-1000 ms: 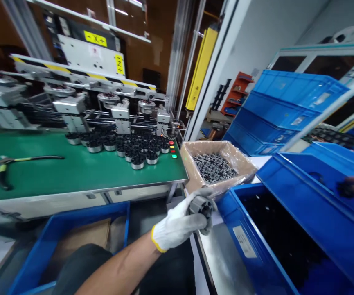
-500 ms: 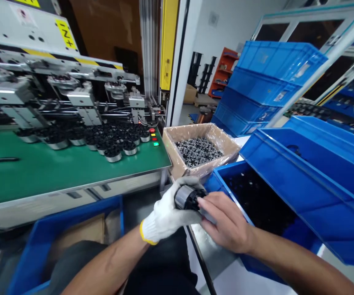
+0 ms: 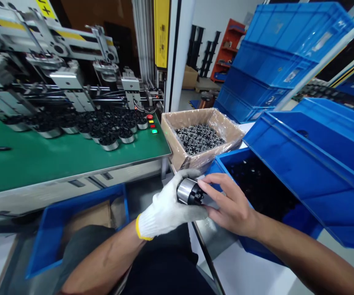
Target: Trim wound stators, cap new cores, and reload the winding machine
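My left hand [image 3: 167, 205], in a white glove with a yellow cuff, is wrapped round a silver metal cylinder [image 3: 186, 191] with black plastic parts on its right end. My bare right hand [image 3: 228, 203] touches the black end, its index finger at the upper rim and its thumb lower down. Its fingers are apart; whether they grip a small part is hidden. Both hands are in front of a plastic-lined cardboard box [image 3: 179, 157] of similar rings. Blue bins [image 3: 235, 155] with black parts stand at the right.
On the green table [image 3: 57, 164] stand many silver-and-black parts [image 3: 109, 142] beneath machine arms. Stacked blue crates [image 3: 275, 61] rise behind. A tilted blue bin [image 3: 305, 176] leans over the black parts. Another blue bin [image 3: 46, 237] is low at the left.
My right fingers have shifted up and spread a little on the cylinder's black end. The cylinder has turned slightly in my left hand. The view has tilted, and the machine arms stand differently.
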Demonstrator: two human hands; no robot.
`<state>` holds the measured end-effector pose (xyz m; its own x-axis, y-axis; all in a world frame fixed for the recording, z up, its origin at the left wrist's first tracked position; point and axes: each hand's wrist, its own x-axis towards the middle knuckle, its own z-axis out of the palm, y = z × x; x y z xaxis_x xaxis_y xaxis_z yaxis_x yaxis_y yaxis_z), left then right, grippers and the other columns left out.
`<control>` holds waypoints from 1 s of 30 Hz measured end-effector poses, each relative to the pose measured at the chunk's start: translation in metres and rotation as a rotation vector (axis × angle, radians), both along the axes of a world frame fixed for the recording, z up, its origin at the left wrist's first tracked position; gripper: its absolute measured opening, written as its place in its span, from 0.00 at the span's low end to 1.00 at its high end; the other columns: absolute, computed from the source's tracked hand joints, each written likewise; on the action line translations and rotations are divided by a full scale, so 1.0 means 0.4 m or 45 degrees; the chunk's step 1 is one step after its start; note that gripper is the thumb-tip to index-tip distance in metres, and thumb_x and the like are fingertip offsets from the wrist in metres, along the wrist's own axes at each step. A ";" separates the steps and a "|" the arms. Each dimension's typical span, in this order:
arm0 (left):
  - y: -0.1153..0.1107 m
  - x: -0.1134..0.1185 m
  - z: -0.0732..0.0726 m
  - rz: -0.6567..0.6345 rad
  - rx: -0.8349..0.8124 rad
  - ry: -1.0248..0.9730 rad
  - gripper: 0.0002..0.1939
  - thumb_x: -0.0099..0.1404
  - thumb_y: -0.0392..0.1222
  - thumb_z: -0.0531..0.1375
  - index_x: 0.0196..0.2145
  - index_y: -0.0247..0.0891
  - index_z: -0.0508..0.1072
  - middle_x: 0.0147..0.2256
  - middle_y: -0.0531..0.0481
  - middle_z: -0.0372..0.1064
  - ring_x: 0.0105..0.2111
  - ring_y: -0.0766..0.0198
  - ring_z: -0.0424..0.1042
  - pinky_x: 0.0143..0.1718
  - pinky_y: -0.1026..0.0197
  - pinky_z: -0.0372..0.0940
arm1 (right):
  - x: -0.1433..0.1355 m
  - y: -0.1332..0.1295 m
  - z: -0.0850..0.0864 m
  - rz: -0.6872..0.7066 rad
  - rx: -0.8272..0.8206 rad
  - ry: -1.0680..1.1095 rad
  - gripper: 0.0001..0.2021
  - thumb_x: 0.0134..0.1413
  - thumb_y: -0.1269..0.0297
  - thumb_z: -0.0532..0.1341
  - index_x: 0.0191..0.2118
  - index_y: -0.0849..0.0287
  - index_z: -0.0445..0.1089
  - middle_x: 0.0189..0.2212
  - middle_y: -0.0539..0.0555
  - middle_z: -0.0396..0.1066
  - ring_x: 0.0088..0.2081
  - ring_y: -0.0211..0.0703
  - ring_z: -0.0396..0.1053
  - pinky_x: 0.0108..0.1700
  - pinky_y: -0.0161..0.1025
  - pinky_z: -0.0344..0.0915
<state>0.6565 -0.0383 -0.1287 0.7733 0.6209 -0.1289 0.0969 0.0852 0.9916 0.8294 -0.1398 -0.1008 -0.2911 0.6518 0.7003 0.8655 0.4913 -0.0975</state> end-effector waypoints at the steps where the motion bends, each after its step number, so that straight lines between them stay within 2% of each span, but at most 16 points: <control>1: 0.001 -0.001 0.004 -0.009 0.002 0.013 0.39 0.49 0.37 0.72 0.58 0.44 0.68 0.44 0.52 0.76 0.41 0.59 0.75 0.46 0.57 0.71 | -0.004 -0.001 -0.003 -0.024 -0.010 0.028 0.27 0.59 0.76 0.62 0.64 0.60 0.63 0.45 0.64 0.72 0.45 0.51 0.74 0.42 0.48 0.77; 5: 0.009 -0.004 0.014 -0.050 -0.029 0.002 0.37 0.50 0.41 0.72 0.58 0.43 0.69 0.43 0.52 0.76 0.40 0.59 0.75 0.45 0.57 0.71 | -0.020 -0.005 -0.015 -0.077 -0.028 0.113 0.28 0.58 0.76 0.63 0.64 0.61 0.64 0.44 0.63 0.72 0.44 0.51 0.74 0.42 0.46 0.77; 9: 0.019 -0.015 0.009 -0.082 -0.004 0.067 0.36 0.52 0.41 0.70 0.59 0.44 0.68 0.43 0.51 0.76 0.41 0.58 0.75 0.48 0.55 0.70 | -0.022 -0.005 -0.019 -0.065 -0.028 0.066 0.28 0.58 0.74 0.63 0.64 0.63 0.63 0.45 0.65 0.72 0.45 0.53 0.74 0.43 0.48 0.77; 16: 0.017 -0.011 0.011 -0.082 -0.042 0.016 0.36 0.50 0.38 0.68 0.58 0.41 0.70 0.39 0.51 0.76 0.38 0.58 0.74 0.43 0.58 0.71 | -0.024 -0.005 -0.028 -0.101 -0.004 -0.059 0.26 0.60 0.70 0.63 0.63 0.67 0.63 0.44 0.66 0.73 0.45 0.54 0.74 0.43 0.50 0.77; 19: 0.009 -0.001 0.005 -0.026 -0.009 -0.087 0.34 0.47 0.34 0.65 0.55 0.39 0.71 0.39 0.51 0.75 0.41 0.56 0.74 0.44 0.58 0.70 | -0.028 -0.001 -0.033 -0.102 0.030 -0.062 0.24 0.61 0.70 0.63 0.62 0.68 0.64 0.44 0.67 0.73 0.46 0.55 0.73 0.43 0.50 0.77; 22: 0.005 0.003 -0.011 0.035 0.014 -0.201 0.33 0.49 0.33 0.62 0.55 0.38 0.71 0.40 0.50 0.75 0.44 0.54 0.74 0.49 0.56 0.70 | -0.027 0.000 -0.025 -0.070 -0.020 0.005 0.29 0.60 0.64 0.67 0.64 0.68 0.62 0.46 0.68 0.73 0.47 0.56 0.74 0.45 0.51 0.77; 25: 0.005 -0.003 -0.022 0.067 0.062 -0.303 0.33 0.52 0.35 0.63 0.58 0.38 0.69 0.46 0.47 0.76 0.49 0.52 0.74 0.53 0.54 0.69 | -0.021 -0.004 -0.006 -0.032 -0.092 0.179 0.34 0.58 0.57 0.70 0.65 0.65 0.62 0.49 0.68 0.72 0.51 0.57 0.73 0.49 0.51 0.76; 28: 0.000 -0.013 -0.021 0.080 0.169 -0.317 0.34 0.53 0.36 0.66 0.59 0.39 0.68 0.54 0.44 0.74 0.51 0.51 0.74 0.53 0.54 0.70 | -0.016 -0.009 0.002 -0.035 -0.111 0.442 0.20 0.61 0.62 0.67 0.57 0.60 0.71 0.43 0.60 0.74 0.43 0.48 0.75 0.44 0.43 0.77; 30: -0.005 -0.018 -0.021 0.071 0.219 -0.310 0.35 0.52 0.34 0.66 0.59 0.40 0.67 0.56 0.43 0.72 0.52 0.51 0.74 0.53 0.55 0.70 | -0.018 -0.009 -0.005 -0.036 -0.099 0.502 0.11 0.64 0.68 0.65 0.51 0.59 0.75 0.37 0.56 0.75 0.37 0.41 0.75 0.39 0.37 0.76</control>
<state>0.6491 -0.0402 -0.1372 0.7324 0.6601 0.1671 -0.1457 -0.0878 0.9854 0.8223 -0.1436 -0.1026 0.0087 0.7112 0.7029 0.7672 0.4461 -0.4609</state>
